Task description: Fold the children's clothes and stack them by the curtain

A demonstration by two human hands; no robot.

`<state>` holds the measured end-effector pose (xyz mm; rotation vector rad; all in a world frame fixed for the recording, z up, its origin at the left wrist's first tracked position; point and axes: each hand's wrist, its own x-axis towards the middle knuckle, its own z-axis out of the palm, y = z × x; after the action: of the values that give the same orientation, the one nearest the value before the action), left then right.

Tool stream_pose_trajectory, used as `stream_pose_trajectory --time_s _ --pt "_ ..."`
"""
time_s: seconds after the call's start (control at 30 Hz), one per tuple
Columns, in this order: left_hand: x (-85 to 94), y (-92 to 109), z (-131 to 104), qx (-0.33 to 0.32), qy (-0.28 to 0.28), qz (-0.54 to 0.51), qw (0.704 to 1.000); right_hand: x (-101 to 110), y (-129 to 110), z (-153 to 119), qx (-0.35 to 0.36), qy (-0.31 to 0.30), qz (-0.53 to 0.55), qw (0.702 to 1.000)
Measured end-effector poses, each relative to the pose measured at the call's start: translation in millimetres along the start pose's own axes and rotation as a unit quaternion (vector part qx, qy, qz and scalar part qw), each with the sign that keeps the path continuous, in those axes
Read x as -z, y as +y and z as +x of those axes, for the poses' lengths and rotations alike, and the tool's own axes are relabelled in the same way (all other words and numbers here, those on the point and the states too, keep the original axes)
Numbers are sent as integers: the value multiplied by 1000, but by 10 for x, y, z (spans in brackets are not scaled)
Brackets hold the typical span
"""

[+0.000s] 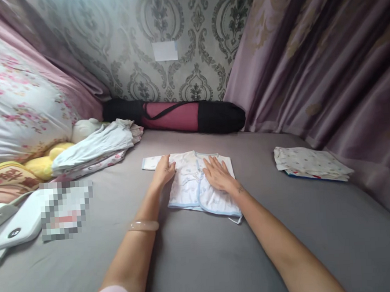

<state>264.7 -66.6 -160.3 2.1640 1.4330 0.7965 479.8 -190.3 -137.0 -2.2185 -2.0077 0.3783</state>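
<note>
A small white baby shirt (186,194) with pale blue trim and a faint print lies flat on the grey bed sheet (195,260). One sleeve sticks out to the left; on the right side no sleeve shows spread out. My right hand (218,174) rests flat on the shirt's right front, fingers spread. Where the left sleeve meets the body, my left hand (166,170) touches the cloth, its thumb apart from the fingers. A white tie hangs from the lower right hem.
Folded spotted cloth (313,161) lies to the right. Piled clothes (94,147), a yellow plush toy (39,166), a white device (24,220) and a blurred packet (67,215) are on the left. A black and red long bag (173,116) lies along the wall.
</note>
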Motion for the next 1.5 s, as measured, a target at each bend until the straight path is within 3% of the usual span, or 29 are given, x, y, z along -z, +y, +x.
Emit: stream_pose_trajectory --time_s 0.17,0.27,0.43,0.57,0.73,0.8,0.97,1.17,1.27,1.37,1.5 --pt "113 -160 26 73 61 -24 995 42 -130 18 -10 -56 -7 998" --pt "204 -226 42 121 98 -9 988 72 -215 62 2 -45 -11 999" --pt "342 -329 7 181 157 56 969 -15 -325 96 23 -56 -8 998" --pt "389 -365 -38 256 196 116 940 85 -380 137 14 -84 -22 996" --pt "354 -370 -40 318 187 141 919 155 -592 324 41 6 -62 997" --pt "347 -369 -34 324 184 147 916 86 -704 441 61 19 -52 997" --pt "373 -373 -33 321 173 141 920 -114 -908 731 68 -13 -35 997" --pt "357 -448 -16 290 177 104 935 -222 -958 891 29 -33 -37 998" --pt "357 -492 15 288 211 75 931 -237 -959 914 18 -54 -41 998" --pt "403 -501 61 296 242 -13 924 -213 -971 930 4 -76 -48 996" --pt "470 -387 120 218 247 -248 911 -148 -1011 944 -6 -88 -43 995"
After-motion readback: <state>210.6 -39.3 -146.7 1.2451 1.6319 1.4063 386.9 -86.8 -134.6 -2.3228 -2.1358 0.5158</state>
